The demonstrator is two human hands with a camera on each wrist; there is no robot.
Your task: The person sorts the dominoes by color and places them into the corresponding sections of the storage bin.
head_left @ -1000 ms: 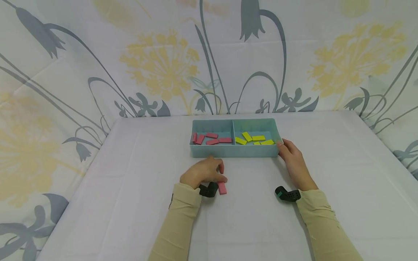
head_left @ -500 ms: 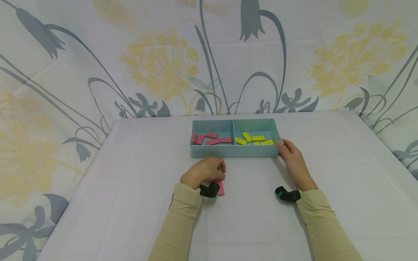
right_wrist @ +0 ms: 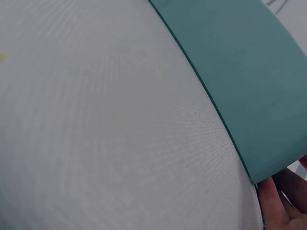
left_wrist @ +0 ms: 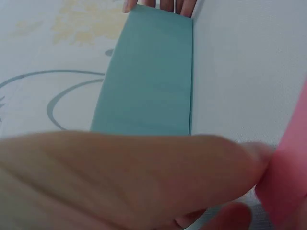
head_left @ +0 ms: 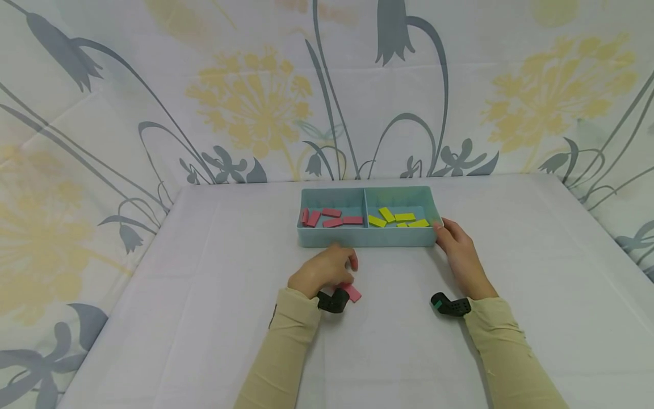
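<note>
A flat pink block [head_left: 352, 292], domino-like in shape, is pinched by my left hand [head_left: 324, 267] in front of the divided box. In the left wrist view my thumb [left_wrist: 225, 165] presses on the pink block [left_wrist: 290, 177], with fingertips partly hidden below. The pale teal box [head_left: 332, 237] has two compartments. My right hand [head_left: 462, 255] holds its right front corner, thumb at the rim and fingers along the end wall. Close up, the right wrist view has the fingers [right_wrist: 273, 203] against that end of the box [right_wrist: 240, 62].
Several pink blocks [head_left: 352, 220] lie in the box's left compartment and several yellow blocks [head_left: 405, 217] in the right one. A divider [head_left: 365, 207] parts them. White cloth [head_left: 230, 284] covers the table; a flowered cloth [head_left: 255, 113] hangs behind and at both sides.
My left hand has shifted slightly right, and the pink block in it has turned so its near end points more to the right. The right hand and the box stay put.
</note>
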